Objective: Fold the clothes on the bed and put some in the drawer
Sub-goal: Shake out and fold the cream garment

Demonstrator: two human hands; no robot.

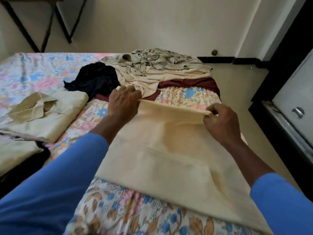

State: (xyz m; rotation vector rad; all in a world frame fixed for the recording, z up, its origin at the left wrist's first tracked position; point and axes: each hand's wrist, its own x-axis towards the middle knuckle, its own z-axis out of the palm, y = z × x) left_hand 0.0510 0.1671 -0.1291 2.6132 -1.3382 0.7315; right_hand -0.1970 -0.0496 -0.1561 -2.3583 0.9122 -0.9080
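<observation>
**Two hands, one cream cloth, held by its far edge**

Two blue sleeves (55,180) come in from 6 o'clock, one on each arm. Between them a single cream cloth (160,150) lies spread on the bed (118,212), over its flowered sheet. The cloth's near part rests flat, and its far edge is lifted off the sheet and drawn taut.

The left hand (123,102) holds that edge at its 11 o'clock corner. Its grip is narrow, with the hem caught under the thumb and the other fingers reaching out past it. The right hand (221,122) has the 1 o'clock corner, its grip a tight pinch of thumb and fingertips on the hem.

At 9 o'clock from the cloth, apart from it, one folded beige shirt (50,116) lies collar up. At 8 o'clock a second pale piece (15,153) is cut off by the frame edge.

Farther off, at 12 o'clock, lies a loose heap of four unfolded garments:
- one dark blue garment (94,78)
- one maroon garment (194,83)
- one cream towel (144,78)
- one grey patterned shirt (160,58) at the very back

At 3 o'clock, off the bed, stands a grey cabinet front (291,92) with one metal handle (298,112). I cannot tell whether it is pulled out. At 10 o'clock, against the wall, are the dark table legs (50,22).
</observation>
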